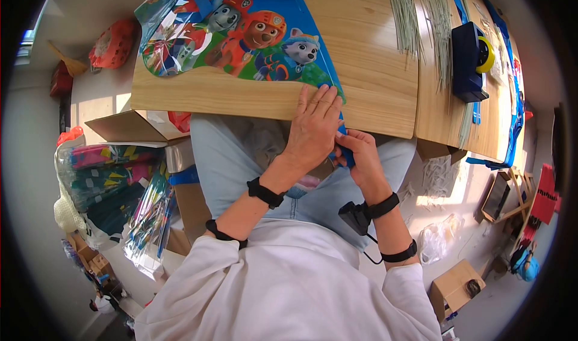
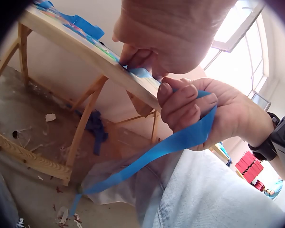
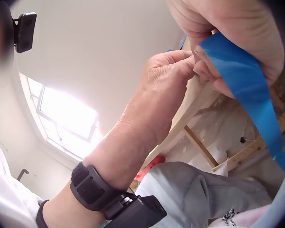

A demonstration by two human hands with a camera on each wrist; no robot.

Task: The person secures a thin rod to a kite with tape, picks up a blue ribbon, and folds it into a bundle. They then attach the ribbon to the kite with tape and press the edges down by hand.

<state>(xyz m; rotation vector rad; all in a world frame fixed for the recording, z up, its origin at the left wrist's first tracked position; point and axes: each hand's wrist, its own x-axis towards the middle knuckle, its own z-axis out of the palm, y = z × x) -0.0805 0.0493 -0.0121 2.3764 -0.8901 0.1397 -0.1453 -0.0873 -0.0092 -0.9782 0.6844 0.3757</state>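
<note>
Blue strip (image 2: 157, 151) trails from the right hand (image 1: 363, 160), curled round it just off the table's (image 1: 373, 58) near edge. Left hand (image 1: 313, 129), fingers nearly straight, presses the printed sheet's (image 1: 259, 34) corner at that edge.

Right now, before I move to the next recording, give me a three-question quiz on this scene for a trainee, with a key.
1. From which hand does the loose length of the blue strip hang?

2. True or false: in the head view, the tape dispenser is to the right of the cartoon-printed sheet.

3. Where do the fingers of the left hand rest?
A) On the yellow tape roll
B) At the end of the cartoon-printed sheet nearest the person
C) On the person's knee

Key:
1. The right hand
2. True
3. B
</note>
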